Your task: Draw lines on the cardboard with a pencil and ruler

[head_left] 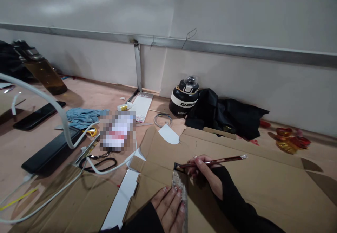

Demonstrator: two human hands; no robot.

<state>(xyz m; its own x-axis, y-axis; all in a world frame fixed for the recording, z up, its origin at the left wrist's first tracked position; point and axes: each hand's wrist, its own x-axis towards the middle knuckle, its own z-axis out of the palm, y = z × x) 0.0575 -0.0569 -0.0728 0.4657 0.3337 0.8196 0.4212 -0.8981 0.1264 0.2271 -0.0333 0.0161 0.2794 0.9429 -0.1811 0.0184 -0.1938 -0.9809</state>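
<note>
One flat left hand (170, 206) of mine rests on a clear ruler (177, 179) toward the cardboard (263, 187)'s left edge, my right hand (204, 171) pinches a dark-red pencil (223, 160) at its top, and beyond I see a black bottle (181, 101) near the surface (89, 89)'s far edge.

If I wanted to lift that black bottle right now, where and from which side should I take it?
I'd take the black bottle around its white band, coming from the left. It stands upright and is rounded, which should suit a wrapping grip, while black fabric crowds its right side. The clear cap looks a poorer hold.
</note>
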